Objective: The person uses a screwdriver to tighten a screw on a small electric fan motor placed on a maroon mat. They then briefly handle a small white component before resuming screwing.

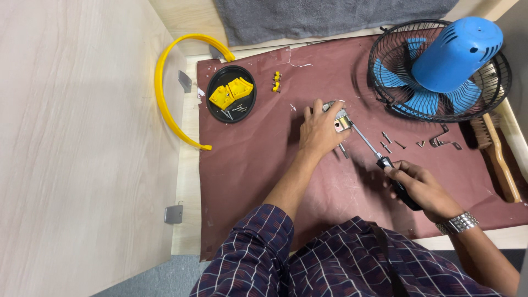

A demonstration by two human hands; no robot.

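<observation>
Right hand (421,184) closed around a black-handled screwdriver (379,159), shaft aimed toward 10 o'clock, tip met by a small metal bracket (340,122) pinned under the left hand (319,129) on the maroon-covered surface (247,165), loose screws (388,142) at 3 o'clock of the bracket, blue fan (440,69) at 1 o'clock, black tray (215,107) of yellow parts (231,91) at 10 o'clock.

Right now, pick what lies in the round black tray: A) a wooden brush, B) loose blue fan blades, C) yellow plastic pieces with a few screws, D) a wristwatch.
C: the round black tray holds yellow plastic pieces and a few small screws, away from both hands.
</observation>
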